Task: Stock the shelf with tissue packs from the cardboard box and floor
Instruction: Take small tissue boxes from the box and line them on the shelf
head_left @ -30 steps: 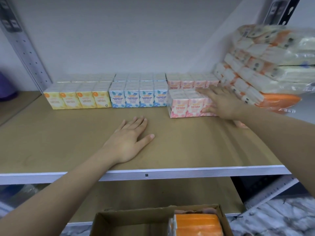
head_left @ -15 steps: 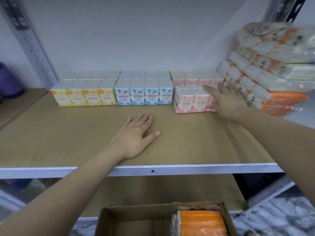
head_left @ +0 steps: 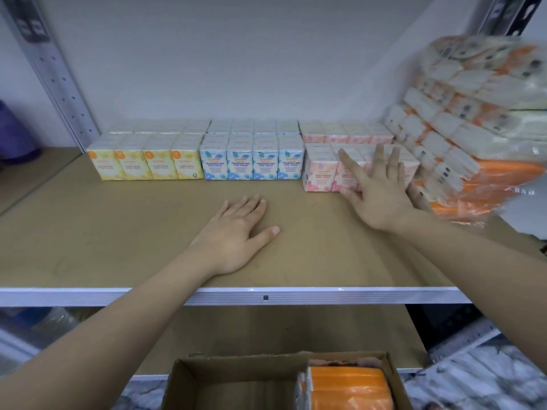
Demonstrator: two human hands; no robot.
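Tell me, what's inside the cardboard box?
An orange pack fills the right side of the box, something pinkish behind it; the left side looks empty. Its bottom edge is out of frame.

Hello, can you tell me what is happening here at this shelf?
A person is stocking a shelf with mini tissue packs. The right hand is spread open against the front pink rose-scented packs, which sit a little forward of the yellow packs and blue fragrance-free packs. The left hand lies flat on the shelf board, holding nothing. Large orange-wrapped tissue bundles are stacked at the right. Below, a cardboard box holds another orange pack.
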